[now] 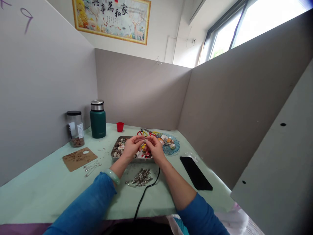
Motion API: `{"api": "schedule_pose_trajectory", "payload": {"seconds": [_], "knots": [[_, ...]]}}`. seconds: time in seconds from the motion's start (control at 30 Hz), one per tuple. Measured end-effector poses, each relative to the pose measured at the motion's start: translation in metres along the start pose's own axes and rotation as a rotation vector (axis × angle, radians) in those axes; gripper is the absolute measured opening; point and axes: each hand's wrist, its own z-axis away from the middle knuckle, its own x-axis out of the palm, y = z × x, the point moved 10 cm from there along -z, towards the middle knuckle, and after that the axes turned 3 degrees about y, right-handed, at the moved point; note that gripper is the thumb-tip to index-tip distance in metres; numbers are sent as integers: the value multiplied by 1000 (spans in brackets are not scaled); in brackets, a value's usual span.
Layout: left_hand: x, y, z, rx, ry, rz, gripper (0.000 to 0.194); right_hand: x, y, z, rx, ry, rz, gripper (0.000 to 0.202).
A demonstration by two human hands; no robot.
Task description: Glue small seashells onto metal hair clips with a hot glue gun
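Observation:
Both of my hands meet above a metal tray (pixel 137 160) filled with small mixed pieces, some brown and white, some red and yellow. My left hand (pixel 132 147) is closed in a pinch, its fingertips against those of the other hand. My right hand (pixel 155 148) is likewise closed, thumb and fingers pressed together. A tiny item seems to sit between the fingertips, too small to name. Below the tray lies a pile of small silvery metal pieces (pixel 141 178), with a black cord (pixel 144 192) running beside it.
At the left stand a green bottle (pixel 98 124) and a clear jar (pixel 76 130), near a brown card (pixel 79 160) and large safety pins (pixel 92 166). A red cup (pixel 120 127), pliers (pixel 149 132) and a blue plate (pixel 174 148) lie beyond. A black phone (pixel 195 173) is right.

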Motion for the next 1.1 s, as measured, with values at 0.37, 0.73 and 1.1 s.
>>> {"api": "schedule_pose_trajectory", "payload": {"seconds": [0.37, 0.73, 1.1], "knots": [[-6, -12, -4, -102, 14, 120, 41, -6, 4, -2, 8, 49, 12, 28], [-2, -30, -7, -369, -81, 489, 44, -10, 3, -3, 1, 89, -24, 27], [-16, -35, -5, -434, 87, 521, 9, -10, 2, -2, 9, 108, -55, 28]]}}
